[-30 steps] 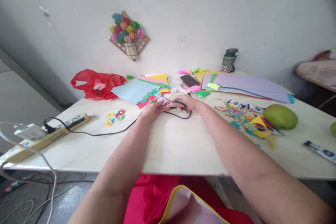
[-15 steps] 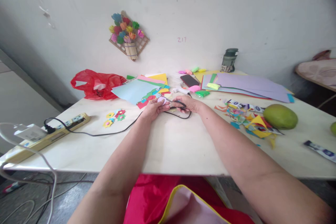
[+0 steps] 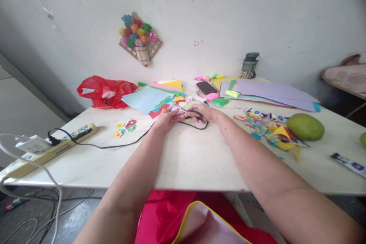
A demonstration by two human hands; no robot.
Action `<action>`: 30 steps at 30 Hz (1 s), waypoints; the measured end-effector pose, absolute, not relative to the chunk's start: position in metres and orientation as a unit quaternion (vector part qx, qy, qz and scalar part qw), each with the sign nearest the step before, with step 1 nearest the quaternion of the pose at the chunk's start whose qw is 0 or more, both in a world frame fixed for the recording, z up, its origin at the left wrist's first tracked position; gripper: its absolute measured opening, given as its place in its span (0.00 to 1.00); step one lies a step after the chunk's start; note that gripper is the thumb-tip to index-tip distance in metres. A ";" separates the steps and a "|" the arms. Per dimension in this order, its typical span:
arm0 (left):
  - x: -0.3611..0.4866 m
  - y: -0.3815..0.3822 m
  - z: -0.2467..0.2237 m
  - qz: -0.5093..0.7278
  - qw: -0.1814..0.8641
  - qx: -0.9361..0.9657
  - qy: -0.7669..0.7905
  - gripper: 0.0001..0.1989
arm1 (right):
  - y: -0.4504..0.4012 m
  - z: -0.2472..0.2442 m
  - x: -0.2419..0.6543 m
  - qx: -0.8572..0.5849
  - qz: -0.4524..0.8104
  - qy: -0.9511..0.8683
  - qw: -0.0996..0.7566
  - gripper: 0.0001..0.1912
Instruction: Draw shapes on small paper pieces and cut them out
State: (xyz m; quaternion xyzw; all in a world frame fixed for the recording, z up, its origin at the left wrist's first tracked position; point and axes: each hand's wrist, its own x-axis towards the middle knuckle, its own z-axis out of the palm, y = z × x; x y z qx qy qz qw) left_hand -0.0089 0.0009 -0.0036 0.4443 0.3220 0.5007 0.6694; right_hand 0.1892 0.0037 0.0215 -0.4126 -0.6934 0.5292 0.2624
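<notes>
Over the middle of the table, my left hand (image 3: 168, 118) pinches a small lilac paper piece (image 3: 176, 110) between thumb and fingers. Close beside it, my right hand (image 3: 203, 113) is closed on scissors (image 3: 197, 113) with dark handles. Their blades point left, towards the paper; whether they touch it I cannot tell. Just behind my hands lie a white glue gun (image 3: 197, 99) and red, green and blue paper cut-outs (image 3: 163, 106). A black cord (image 3: 114, 147) runs along the table and loops under my hands.
Small paper flowers (image 3: 124, 128) and a power strip (image 3: 57, 149) are on the left. Behind are a red plastic bag (image 3: 107, 91), coloured sheets (image 3: 265, 91), a phone (image 3: 207, 87) and a bottle (image 3: 249, 65). Paper scraps (image 3: 274, 133) and a green fruit (image 3: 305, 127) lie right.
The scissors in my right hand have shifted very slightly. Both hands stay in the same place, and the lilac paper is still in my left hand.
</notes>
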 end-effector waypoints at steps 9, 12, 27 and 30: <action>-0.007 -0.002 -0.001 0.506 0.667 0.434 0.334 0.05 | -0.002 0.027 0.189 -0.420 0.526 -0.692 0.262 0.07; -0.007 -0.001 -0.001 0.508 0.665 0.432 0.338 0.05 | 0.000 0.025 0.189 -0.415 0.519 -0.698 0.267 0.08; -0.007 -0.002 0.001 0.515 0.664 0.425 0.337 0.03 | -0.001 0.027 0.191 -0.413 0.526 -0.696 0.263 0.08; -0.007 -0.002 0.000 0.514 0.664 0.426 0.335 0.02 | -0.002 0.028 0.191 -0.407 0.524 -0.700 0.263 0.09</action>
